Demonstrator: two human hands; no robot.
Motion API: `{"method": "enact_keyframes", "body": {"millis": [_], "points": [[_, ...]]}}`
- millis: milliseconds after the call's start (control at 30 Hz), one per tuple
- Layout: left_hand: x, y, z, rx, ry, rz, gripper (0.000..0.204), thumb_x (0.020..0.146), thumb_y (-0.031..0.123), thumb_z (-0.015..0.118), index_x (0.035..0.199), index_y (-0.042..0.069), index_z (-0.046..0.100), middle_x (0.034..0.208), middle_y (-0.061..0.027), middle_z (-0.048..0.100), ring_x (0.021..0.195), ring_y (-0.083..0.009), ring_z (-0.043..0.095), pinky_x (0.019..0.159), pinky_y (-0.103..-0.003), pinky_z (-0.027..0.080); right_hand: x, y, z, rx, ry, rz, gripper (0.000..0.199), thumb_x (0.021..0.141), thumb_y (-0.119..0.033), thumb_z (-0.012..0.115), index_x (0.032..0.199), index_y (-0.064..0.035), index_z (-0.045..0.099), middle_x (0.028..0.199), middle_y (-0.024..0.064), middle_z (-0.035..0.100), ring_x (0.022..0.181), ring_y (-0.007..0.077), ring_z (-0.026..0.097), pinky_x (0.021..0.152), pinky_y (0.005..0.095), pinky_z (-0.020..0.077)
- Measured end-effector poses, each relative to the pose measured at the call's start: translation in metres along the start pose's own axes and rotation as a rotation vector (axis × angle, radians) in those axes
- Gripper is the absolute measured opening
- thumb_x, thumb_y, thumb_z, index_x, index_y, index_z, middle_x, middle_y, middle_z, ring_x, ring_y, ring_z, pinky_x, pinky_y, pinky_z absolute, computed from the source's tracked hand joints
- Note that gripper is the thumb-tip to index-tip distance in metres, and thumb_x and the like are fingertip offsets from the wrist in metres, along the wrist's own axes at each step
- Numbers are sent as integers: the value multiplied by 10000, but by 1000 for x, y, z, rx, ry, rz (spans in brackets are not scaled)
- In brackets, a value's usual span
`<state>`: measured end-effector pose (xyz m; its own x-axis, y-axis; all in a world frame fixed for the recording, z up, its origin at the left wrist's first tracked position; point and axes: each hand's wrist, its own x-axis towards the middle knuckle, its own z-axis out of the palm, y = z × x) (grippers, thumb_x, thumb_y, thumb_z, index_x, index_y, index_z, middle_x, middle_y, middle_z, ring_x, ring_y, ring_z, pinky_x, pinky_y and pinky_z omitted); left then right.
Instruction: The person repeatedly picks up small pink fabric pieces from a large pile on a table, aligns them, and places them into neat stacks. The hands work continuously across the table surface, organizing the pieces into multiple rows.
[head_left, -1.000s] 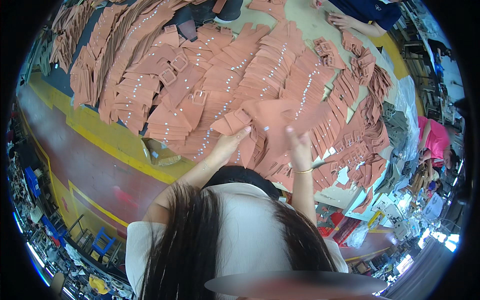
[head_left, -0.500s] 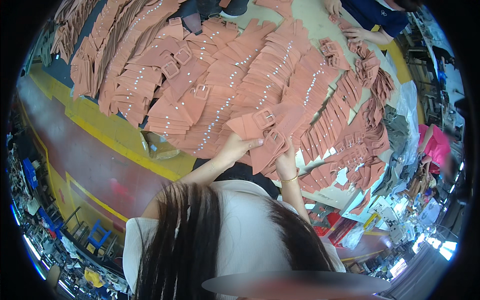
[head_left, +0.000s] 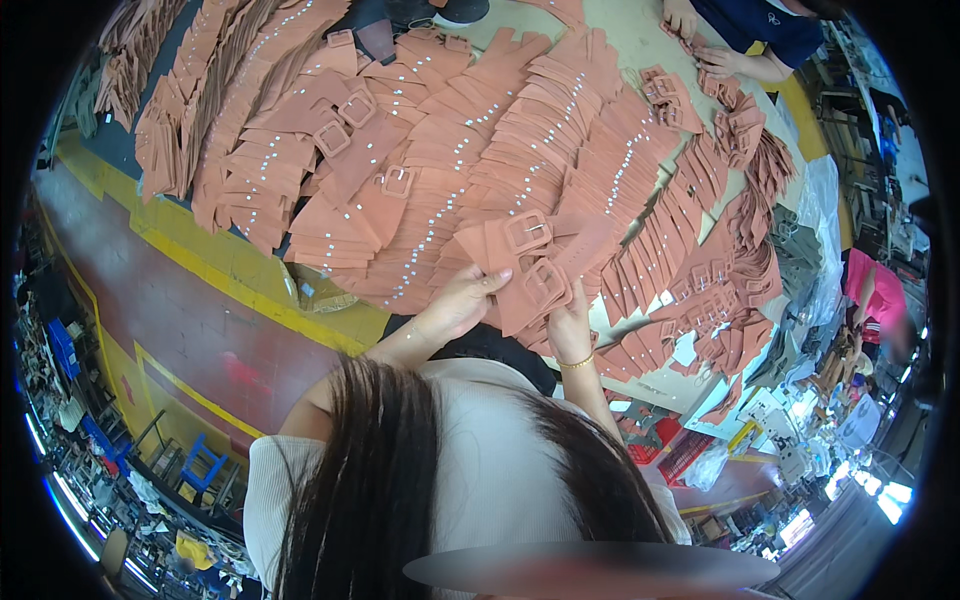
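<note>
Between my hands are salmon-coloured leather buckle straps (head_left: 515, 285), with two square covered buckles showing one above the other. My left hand (head_left: 465, 300) pinches their left edge, thumb on top. On the right side, my right hand (head_left: 570, 325) grips the lower edge near the lower buckle (head_left: 545, 281); its fingers are partly hidden beneath. The upper buckle (head_left: 528, 231) lies over a wide strap end that reaches right over the pile. Just beyond my hands, overlapping rows of matching leather pieces (head_left: 430, 225) carry small white tags.
More buckled straps (head_left: 345, 120) lie at the far left of the table, and bunched ones (head_left: 740, 135) at the right. Across the table a co-worker's hands (head_left: 715, 60) handle similar pieces. A red crate (head_left: 685, 455) stands at lower right. A yellow-edged walkway (head_left: 215, 275) runs along the left.
My left thumb has slid a little left, toward the edge of the held straps. The lower buckle has turned slightly. My right hand stays on the lower edge.
</note>
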<state>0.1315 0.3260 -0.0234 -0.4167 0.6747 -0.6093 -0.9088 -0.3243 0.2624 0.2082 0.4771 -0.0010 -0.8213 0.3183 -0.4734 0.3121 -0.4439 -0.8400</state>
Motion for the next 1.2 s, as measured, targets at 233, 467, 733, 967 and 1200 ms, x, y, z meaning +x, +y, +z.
{"method": "enact_keyframes", "body": {"millis": [233,467,733,967,1200], "points": [[23,24,5,188,93,73,297,936,176,556,1163,-15,539,1131,-77,601,1029,-161,568,888,-323,462,25,7,-19,-56,64,149,363,951,-88,475,1304,-21,428,1228,60,538,1078,154,551,901,289,461],[81,111,60,190,2,187,307,906,102,585,1178,14,473,1109,-84,599,1019,-177,594,911,-342,475,57,7,-74,-505,129,17,223,940,-162,551,1062,23,578,967,74,642,922,113,593,835,259,464],[307,239,100,-19,-280,421,180,907,93,575,1065,19,533,1081,-82,585,1014,-235,580,923,-381,468,84,8,-88,-504,187,51,229,939,-156,554,1069,31,575,971,78,649,920,120,601,841,260,466],[461,281,46,50,252,388,263,900,146,593,1104,2,512,1070,-116,580,1010,-264,569,902,-441,482,93,14,-100,-533,211,108,206,930,-150,564,1059,7,600,963,80,664,901,135,622,810,267,486],[474,292,18,649,461,237,417,945,378,485,1166,28,533,882,-174,618,723,-286,637,669,-386,569,94,6,-96,-561,280,136,221,915,-163,577,1069,-5,598,987,97,674,889,165,649,782,283,503]]}}
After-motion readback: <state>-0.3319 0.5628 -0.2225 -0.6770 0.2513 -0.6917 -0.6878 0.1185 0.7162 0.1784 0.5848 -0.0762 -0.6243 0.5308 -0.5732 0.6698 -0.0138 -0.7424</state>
